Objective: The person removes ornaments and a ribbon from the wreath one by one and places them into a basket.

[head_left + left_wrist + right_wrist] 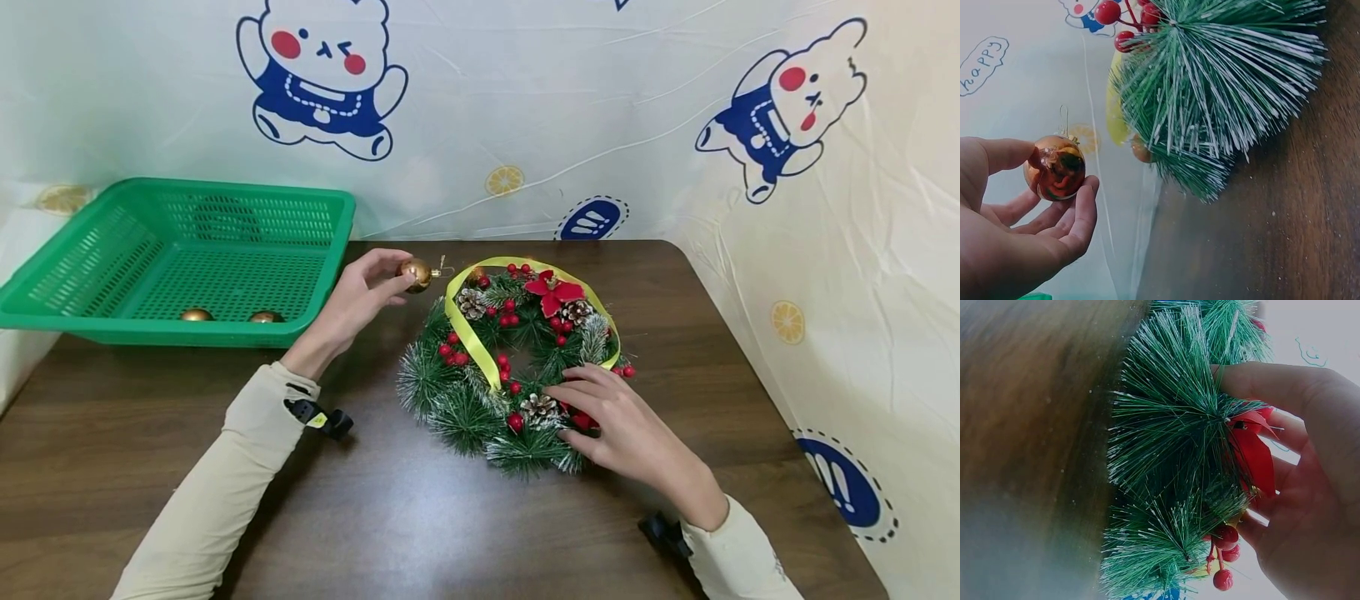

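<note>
My left hand (363,292) pinches a shiny gold Christmas ball (415,275) between thumb and fingertips, beside the wreath's far left side. Its thin hanging loop (1064,115) stands up from the cap in the left wrist view. The green Christmas wreath (465,417) lies on the table, with red berries, pinecones, red flowers and frosted needles. A yellow ribbon (472,342) loops over it. Another gold ball (1142,150) shows at the wreath's edge. My right hand (626,425) rests on the wreath's near right side, fingers spread around a red flower (1254,456), thumb among the needles.
A green plastic basket (341,242) stands at the back left, with gold balls (197,315) near its front wall. The brown wooden table (360,517) ends at a patterned sheet (480,100) behind and to the right.
</note>
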`<state>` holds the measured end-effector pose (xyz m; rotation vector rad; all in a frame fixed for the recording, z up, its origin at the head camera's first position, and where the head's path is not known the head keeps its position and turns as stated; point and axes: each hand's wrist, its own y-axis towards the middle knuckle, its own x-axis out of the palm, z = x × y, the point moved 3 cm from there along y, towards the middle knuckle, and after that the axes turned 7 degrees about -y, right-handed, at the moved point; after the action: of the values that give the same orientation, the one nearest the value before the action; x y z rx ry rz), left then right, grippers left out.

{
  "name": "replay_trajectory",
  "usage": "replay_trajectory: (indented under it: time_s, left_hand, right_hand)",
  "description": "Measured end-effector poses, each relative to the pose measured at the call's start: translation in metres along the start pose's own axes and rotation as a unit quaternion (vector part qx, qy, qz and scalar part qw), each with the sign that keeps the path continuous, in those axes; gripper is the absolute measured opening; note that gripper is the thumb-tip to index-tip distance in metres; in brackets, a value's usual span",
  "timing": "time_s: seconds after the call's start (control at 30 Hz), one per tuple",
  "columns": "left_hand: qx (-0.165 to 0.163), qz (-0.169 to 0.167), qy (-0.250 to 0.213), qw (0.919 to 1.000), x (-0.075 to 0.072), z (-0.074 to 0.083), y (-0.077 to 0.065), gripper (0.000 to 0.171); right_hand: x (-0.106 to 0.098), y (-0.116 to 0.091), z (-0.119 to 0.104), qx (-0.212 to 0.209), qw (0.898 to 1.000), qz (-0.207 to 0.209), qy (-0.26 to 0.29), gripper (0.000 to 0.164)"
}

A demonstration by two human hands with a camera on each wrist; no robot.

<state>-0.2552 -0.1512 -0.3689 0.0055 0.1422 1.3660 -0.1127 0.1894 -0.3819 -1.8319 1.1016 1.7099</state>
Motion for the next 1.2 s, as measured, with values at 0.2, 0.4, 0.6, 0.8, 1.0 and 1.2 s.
replay_trajectory:
  time_s: [0.2,0.4,0.6,0.8,1.0,1.2]
  left_hand:
    - [0.010,0.000,-0.013,0.9999,0.002,0.008,-0.003,0.044]
    - [0.019,0.003,-0.019,0.9996,0.003,0.014,-0.003,0.043]
    - [0.023,0.004,-0.029,0.9993,0.002,0.017,-0.004,0.042]
    - [0.024,0.003,-0.042,0.9988,0.000,0.025,-0.008,0.042]
    - [0.031,0.005,-0.044,0.9985,-0.002,0.032,-0.011,0.042]
    - [0.040,0.000,-0.056,0.9976,-0.005,0.037,-0.012,0.043]
  right_hand:
    - [0.000,0.000,0.000,-0.001,1.000,0.001,0.000,0.048]
    - [0.000,0.000,0.000,0.000,1.000,0.001,0.001,0.048]
    - [0.000,0.000,0.000,-0.001,1.000,0.002,0.001,0.048]
    - [0.000,0.000,0.000,-0.002,1.000,0.001,0.002,0.048]
    - [0.000,0.000,0.000,0.000,1.000,0.000,0.002,0.048]
    - [0.000,0.001,0.000,-0.001,1.000,0.001,0.001,0.048]
